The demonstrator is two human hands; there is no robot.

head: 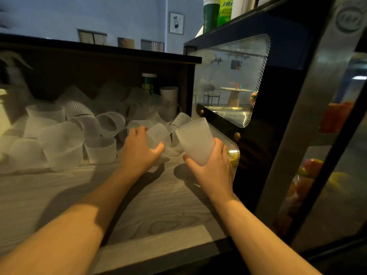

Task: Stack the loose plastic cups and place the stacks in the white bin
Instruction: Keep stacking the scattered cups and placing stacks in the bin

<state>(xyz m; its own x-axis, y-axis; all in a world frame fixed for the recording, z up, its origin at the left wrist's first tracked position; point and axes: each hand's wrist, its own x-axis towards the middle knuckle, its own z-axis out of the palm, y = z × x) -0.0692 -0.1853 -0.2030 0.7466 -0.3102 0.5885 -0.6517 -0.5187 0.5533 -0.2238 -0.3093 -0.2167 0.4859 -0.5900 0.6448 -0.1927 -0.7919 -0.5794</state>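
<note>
**One cup in each hand, the pile waiting behind**

Your right hand (210, 165) wraps the lower wall of a frosted plastic cup (195, 141), fingers curled round it from below, and holds it off the wooden counter (158, 205) with its ribbed rim tilted up and away from you. Your left hand (139, 153) curls over a second cup (157, 135) lying at the near edge of the loose cups (65, 139), thumb on one side and fingers over the top. I judge that it has a hold on it, though the far fingers are hidden.

The rest lie heaped under the dark shelf (99, 54), some upright, some on their sides, touching one another. The white bin does not show in this view.

These cups look light, thin-walled and a little springy, so they should squash if you squeeze hard (and a squashed rim will not nest cleanly). Take each one round the smooth lower body with a gentle grip, leaving the ribbed rim free to slide over or into the next. The frosted surface may be slick; a neighbour could roll off the pile as you lift.
</note>
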